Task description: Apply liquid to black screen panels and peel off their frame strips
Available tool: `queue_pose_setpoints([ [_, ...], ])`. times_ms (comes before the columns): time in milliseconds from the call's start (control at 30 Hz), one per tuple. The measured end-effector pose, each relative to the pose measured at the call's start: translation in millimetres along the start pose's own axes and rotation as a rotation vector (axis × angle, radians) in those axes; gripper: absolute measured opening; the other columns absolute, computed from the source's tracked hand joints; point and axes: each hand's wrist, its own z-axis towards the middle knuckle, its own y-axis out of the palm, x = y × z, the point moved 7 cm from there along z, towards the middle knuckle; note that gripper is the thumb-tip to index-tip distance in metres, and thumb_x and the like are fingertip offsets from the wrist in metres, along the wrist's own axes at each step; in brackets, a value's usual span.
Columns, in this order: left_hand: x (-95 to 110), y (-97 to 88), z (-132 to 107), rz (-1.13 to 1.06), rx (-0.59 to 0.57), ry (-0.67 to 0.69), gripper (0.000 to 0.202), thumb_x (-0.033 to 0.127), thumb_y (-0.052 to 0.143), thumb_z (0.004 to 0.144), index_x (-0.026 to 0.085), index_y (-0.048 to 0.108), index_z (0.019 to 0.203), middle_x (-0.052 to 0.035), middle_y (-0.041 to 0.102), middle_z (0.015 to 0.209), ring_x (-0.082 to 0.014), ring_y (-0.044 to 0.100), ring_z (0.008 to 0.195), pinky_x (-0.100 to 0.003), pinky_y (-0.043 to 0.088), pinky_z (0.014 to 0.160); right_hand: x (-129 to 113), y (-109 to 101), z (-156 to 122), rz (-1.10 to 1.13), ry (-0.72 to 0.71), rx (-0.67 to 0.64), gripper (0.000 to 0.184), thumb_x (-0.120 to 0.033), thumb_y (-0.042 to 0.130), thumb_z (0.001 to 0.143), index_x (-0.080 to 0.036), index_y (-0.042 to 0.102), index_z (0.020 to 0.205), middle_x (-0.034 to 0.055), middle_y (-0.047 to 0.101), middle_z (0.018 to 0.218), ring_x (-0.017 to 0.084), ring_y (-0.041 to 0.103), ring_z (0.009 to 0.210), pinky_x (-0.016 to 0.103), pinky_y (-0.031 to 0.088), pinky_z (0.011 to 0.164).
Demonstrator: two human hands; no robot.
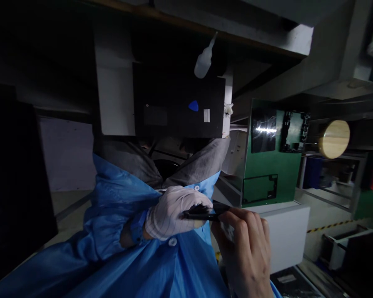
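Observation:
My left hand [177,211], in a white glove with a blue band [138,227] at the wrist, is closed around one end of a thin, dark flat piece [202,216]. My bare right hand [247,242] grips the other end between thumb and fingers. The piece is held nearly edge-on in front of my blue coat [186,265], so its exact kind does not show. Beyond my lap, a black mat [180,87] carries a blue triangular pick [193,106], a small white label [207,115] and a translucent squeeze bottle [203,64] with a narrow nozzle.
To the right, a green board [267,165] holds a glossy black panel [263,130], a black frame with cut-outs [295,131] and a thinner black frame [245,190]. A round wooden stool seat [335,139] stands farther right. A white panel [286,236] is beside my right hand.

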Motion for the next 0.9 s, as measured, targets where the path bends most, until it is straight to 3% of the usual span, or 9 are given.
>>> queue_pose_setpoints([
  [200, -1.6, -3.2, -0.8, -0.062, 0.006, -0.031, 0.009, 0.022, 0.062, 0.116, 0.02, 0.071, 0.114, 0.0011, 0.089, 0.107, -0.0123, 0.088, 0.095, -0.024, 0.066, 0.096, 1.0, 0.8, -3.6, 0.007, 0.007, 0.016, 0.014, -0.017, 0.056, 0.123, -0.02, 0.066, 0.114, 0.0058, 0.075, 0.098, 0.019, 0.067, 0.085, 0.034, 0.047, 0.078],
  [400, 0.5, -4.2, -4.6, -0.078, -0.037, -0.015, 0.028, 0.038, 0.053, 0.123, 0.02, 0.073, 0.115, 0.001, 0.088, 0.106, -0.0127, 0.087, 0.094, -0.023, 0.068, 0.091, -2.2, 0.2, -27.0, 0.042, 0.031, 0.121, 0.005, -0.015, 0.069, 0.118, -0.018, 0.072, 0.116, 0.0072, 0.08, 0.102, 0.02, 0.079, 0.094, 0.035, 0.054, 0.083],
  [567, 13.0, -5.1, -4.3, -0.092, -0.004, 0.07, 0.01, 0.022, 0.062, 0.113, 0.018, 0.07, 0.117, -0.0025, 0.088, 0.107, -0.0133, 0.088, 0.101, -0.021, 0.068, 0.098, -2.4, 0.0, -51.3, 0.054, 0.096, 0.163, 0.005, -0.015, 0.078, 0.114, -0.017, 0.076, 0.118, 0.0074, 0.081, 0.104, 0.021, 0.08, 0.097, 0.035, 0.057, 0.086],
  [667, 17.2, 1.2, -7.2, -0.095, -0.037, 0.055, 0.017, 0.027, 0.056, 0.12, 0.018, 0.07, 0.118, -0.0019, 0.089, 0.107, -0.0113, 0.087, 0.104, -0.018, 0.065, 0.101, -0.3, 0.4, -62.6, 0.085, 0.135, 0.183, 0.005, -0.016, 0.079, 0.113, -0.02, 0.076, 0.112, 0.0051, 0.081, 0.101, 0.019, 0.08, 0.095, 0.034, 0.059, 0.084],
  [800, 16.0, 12.7, -18.3, -0.135, -0.02, -0.017, 0.028, 0.04, 0.052, 0.124, 0.022, 0.073, 0.123, -0.002, 0.089, 0.112, -0.0112, 0.086, 0.105, -0.019, 0.064, 0.101, 7.9, 2.8, -75.1, 0.179, 0.229, 0.23, 0.026, -0.011, 0.08, 0.11, -0.025, 0.065, 0.093, 0.0003, 0.082, 0.097, 0.016, 0.08, 0.088, 0.03, 0.061, 0.077],
  [900, 18.0, 20.8, -23.2, -0.084, -0.028, -0.029, 0.021, 0.036, 0.058, 0.121, 0.022, 0.073, 0.127, -0.0027, 0.089, 0.115, -0.0126, 0.086, 0.107, -0.021, 0.064, 0.1, 12.0, 0.9, -81.4, 0.246, 0.265, 0.316, 0.032, -0.005, 0.084, 0.102, -0.025, 0.061, 0.093, -0.0001, 0.083, 0.1, 0.016, 0.079, 0.087, 0.029, 0.062, 0.073],
])
